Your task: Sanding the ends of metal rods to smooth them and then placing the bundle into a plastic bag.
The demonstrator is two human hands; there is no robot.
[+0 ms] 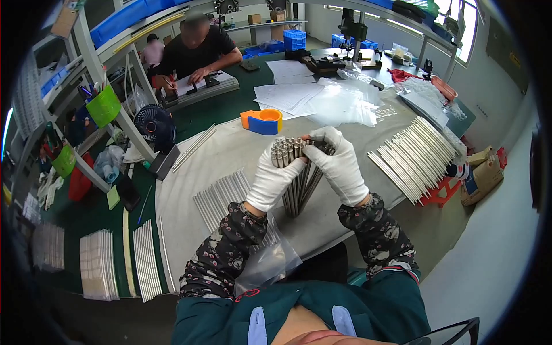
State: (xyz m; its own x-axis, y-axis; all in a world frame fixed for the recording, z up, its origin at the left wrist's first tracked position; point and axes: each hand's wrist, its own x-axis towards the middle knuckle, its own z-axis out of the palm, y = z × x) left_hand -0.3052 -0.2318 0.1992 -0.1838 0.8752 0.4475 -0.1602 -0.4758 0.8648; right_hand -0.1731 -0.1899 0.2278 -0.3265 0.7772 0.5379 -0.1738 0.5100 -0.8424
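A thick bundle of slim metal rods (pixel 298 190) stands nearly upright on the grey table cover, its lower ends close together. My left hand (pixel 270 181), in a white glove with bare fingertips, wraps round the left side of the bundle near the top. On the other side my right hand (pixel 339 165), gloved the same way, grips the upper ends of the rods with thumb and fingers. Left of the bundle lies a flat row of rods (pixel 220 194), partly hidden by my left forearm. A clear plastic bag (pixel 267 269) lies at the table's near edge.
Many loose rods (pixel 415 156) lie at the right. An orange and blue tape dispenser (pixel 261 122), papers (pixel 287 96) and clear bags (pixel 344 102) are beyond my hands. Packed rods (pixel 99 263) and a fan (pixel 154 123) are left. Across the table a person (pixel 195 54) works.
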